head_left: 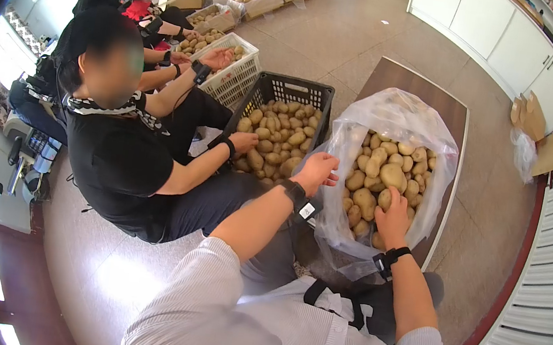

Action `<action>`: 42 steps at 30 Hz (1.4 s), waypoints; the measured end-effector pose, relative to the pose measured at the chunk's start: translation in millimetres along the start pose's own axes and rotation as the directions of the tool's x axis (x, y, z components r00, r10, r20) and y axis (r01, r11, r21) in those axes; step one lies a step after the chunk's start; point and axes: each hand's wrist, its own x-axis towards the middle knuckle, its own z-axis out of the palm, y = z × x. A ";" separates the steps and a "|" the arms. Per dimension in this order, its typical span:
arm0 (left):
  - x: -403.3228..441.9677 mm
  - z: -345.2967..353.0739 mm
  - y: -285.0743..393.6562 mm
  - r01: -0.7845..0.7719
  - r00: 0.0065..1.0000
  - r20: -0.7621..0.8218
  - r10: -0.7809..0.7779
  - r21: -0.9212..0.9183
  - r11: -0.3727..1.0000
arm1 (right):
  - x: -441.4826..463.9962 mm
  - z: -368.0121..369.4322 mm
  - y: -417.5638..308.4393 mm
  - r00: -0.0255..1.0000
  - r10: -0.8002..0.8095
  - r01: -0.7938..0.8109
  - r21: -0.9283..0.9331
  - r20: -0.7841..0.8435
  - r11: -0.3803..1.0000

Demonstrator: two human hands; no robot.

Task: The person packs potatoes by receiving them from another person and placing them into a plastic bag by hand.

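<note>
Before me a clear plastic bag (pixel 448 143) stands with its mouth spread wide, full of potatoes (pixel 393 176). My right hand (pixel 393 223) reaches into it, fingers closed around a potato (pixel 385 199) near the front of the pile. At the bag's left edge is my left hand (pixel 318 171), its fingers loosely bent and apart, with nothing visible in them. A black crate (pixel 293 85) of potatoes stands left of the bag. Beside me a co-worker's hand (pixel 244 142) touches the potatoes in that crate.
A brown board (pixel 400 83) lies under the bag. Farther left, a white crate (pixel 244 70) and several boxes of potatoes stand in a row, with other people seated along them. White cabinets (pixel 478 21) line the back wall; a radiator (pixel 528 331) runs along the right.
</note>
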 end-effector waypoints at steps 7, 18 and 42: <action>-13.4 13.3 -0.4 0.059 0.993 0.091 -0.072 0.137 0.989 | 1.4 12.2 -27.3 0.962 0.078 -0.251 0.742 0.261 0.622; -27.9 19.3 4.5 0.172 0.867 0.422 -0.265 0.245 0.954 | -12.1 25.5 -61.8 0.956 -0.100 -0.134 0.717 0.275 0.684; 52.3 -122.0 -7.3 0.126 0.966 -0.165 -0.198 -0.369 0.921 | -33.8 35.3 -33.6 0.918 -0.345 0.355 -0.014 0.195 0.935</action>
